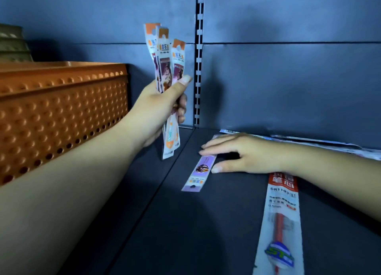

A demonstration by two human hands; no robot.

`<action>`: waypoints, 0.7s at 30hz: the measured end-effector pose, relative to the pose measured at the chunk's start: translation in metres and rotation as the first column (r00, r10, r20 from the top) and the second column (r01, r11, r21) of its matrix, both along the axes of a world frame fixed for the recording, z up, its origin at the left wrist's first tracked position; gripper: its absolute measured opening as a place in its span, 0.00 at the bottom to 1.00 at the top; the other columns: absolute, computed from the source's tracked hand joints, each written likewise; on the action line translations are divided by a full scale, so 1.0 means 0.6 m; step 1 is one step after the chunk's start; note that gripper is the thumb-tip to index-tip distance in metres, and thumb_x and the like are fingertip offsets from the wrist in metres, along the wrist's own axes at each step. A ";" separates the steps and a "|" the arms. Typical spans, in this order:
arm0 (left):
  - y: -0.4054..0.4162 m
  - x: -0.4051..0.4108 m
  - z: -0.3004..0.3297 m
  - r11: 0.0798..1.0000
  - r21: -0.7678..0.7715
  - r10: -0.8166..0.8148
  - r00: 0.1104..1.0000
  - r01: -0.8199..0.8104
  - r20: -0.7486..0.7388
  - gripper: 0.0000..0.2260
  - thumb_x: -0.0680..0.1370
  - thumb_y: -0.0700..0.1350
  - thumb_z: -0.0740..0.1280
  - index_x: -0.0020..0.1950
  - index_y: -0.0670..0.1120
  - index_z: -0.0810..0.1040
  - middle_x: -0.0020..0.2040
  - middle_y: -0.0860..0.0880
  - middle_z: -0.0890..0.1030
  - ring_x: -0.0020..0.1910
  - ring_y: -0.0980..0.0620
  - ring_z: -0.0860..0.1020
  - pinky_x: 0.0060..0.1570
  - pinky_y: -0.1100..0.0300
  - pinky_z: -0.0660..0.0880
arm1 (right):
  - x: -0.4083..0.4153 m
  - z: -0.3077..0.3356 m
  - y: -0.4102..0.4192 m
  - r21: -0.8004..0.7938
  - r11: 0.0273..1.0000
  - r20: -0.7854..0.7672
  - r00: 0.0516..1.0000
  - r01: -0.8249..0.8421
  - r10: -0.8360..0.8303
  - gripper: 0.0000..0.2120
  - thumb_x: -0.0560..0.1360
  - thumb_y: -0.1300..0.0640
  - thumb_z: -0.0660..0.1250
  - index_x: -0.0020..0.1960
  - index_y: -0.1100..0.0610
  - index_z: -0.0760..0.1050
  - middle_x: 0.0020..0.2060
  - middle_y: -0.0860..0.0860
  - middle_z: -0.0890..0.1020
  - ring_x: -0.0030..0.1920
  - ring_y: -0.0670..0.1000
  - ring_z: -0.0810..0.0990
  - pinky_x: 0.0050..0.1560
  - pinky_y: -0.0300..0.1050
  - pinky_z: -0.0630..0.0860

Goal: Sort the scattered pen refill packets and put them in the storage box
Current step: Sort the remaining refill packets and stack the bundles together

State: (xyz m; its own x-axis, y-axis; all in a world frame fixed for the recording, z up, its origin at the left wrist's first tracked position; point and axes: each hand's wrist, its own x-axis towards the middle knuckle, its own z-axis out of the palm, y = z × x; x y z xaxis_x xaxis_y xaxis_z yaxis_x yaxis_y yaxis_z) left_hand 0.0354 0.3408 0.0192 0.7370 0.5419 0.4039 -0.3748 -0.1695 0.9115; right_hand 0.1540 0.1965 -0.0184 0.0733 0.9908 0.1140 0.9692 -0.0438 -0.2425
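A dark blue-grey shelf (206,223) with a slotted upright (199,58) in its back panel fills the view. At the left stands an orange perforated storage box (61,110), with a stack of greenish baskets (12,44) behind it.

The largest packet, a long white one with a red header (281,217), lies flat at the lower right under the right forearm. It reads "GR1103" beneath red-backed characters, shows a red refill inside, and carries a blue-green logo near its lower end.

The left hand (160,105) is raised just beside the box, thumb and curled fingers clamped round a fan of three orange-topped packets (167,72) held upright; their printing is too blurred to read, though a dark portrait panel shows on each.

The right hand (241,153) lies low on the shelf, fingers straight and spread, fingertips touching the upper end of a small purple packet (199,171) lying flat; its thumb rests beside it. More packets (329,144) lie against the back wall behind that wrist.
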 end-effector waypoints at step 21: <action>-0.023 0.007 0.001 0.975 -0.190 -0.104 0.991 0.117 0.081 0.21 0.64 0.63 0.69 0.32 0.49 0.64 0.24 0.53 0.67 0.22 0.56 0.64 0.24 0.65 0.65 | -0.015 0.053 -0.004 0.495 0.578 -0.832 0.546 0.648 0.100 0.11 0.73 0.57 0.66 0.33 0.57 0.79 0.22 0.46 0.79 0.24 0.42 0.74 0.28 0.32 0.72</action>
State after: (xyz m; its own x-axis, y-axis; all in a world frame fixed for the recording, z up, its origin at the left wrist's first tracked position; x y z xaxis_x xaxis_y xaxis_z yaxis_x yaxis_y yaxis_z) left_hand 0.0394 0.3273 0.0197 0.7704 0.5318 0.3517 -0.4452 0.0537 0.8938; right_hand 0.1451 0.1939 0.0131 0.7430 0.4877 0.4584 0.3722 0.2681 -0.8886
